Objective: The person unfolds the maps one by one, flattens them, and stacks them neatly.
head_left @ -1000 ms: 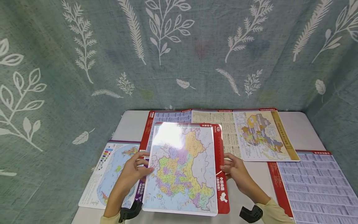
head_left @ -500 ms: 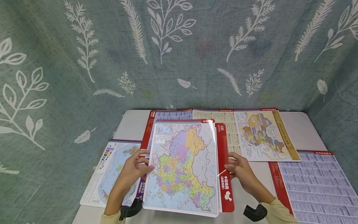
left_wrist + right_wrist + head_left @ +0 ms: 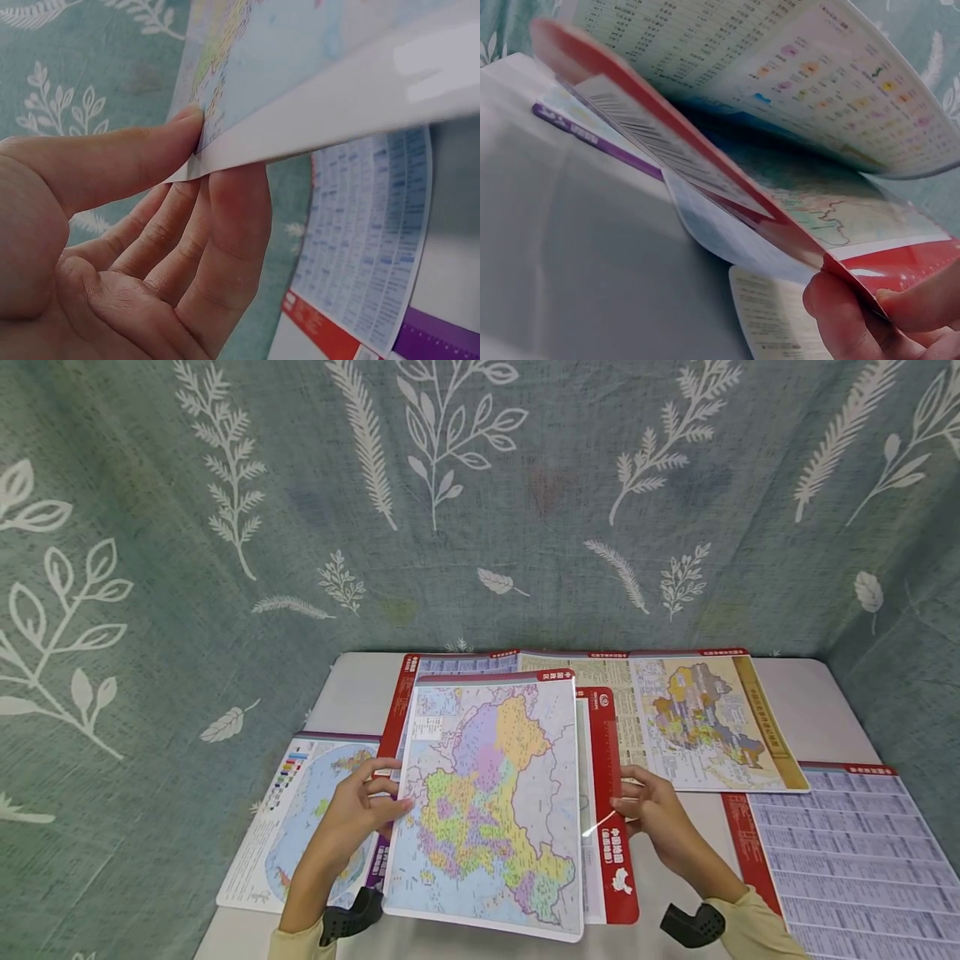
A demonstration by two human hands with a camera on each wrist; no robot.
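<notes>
A folded laminated China map (image 3: 487, 810) is held above the table, its colourful front panel facing up. My left hand (image 3: 358, 814) pinches that panel's left edge between thumb and fingers; the left wrist view shows the thumb (image 3: 142, 154) on top, fingers beneath. My right hand (image 3: 656, 814) pinches the red margin (image 3: 613, 827) of the panel behind, which sticks out on the right. In the right wrist view the panels gape apart, showing a printed table on one inner face and another map (image 3: 802, 195) on the other.
A world map (image 3: 300, 827) with a purple margin lies at the left, partly under my left arm. Behind, an unfolded sheet with a brownish China map (image 3: 697, 718) spans the white table (image 3: 802, 702). A text sheet (image 3: 855, 852) lies right. A green leaf-patterned curtain (image 3: 525, 485) stands behind.
My right hand has moved right with the red-margined panel, so more of it shows beyond the front panel. My left hand stays nearly in place.
</notes>
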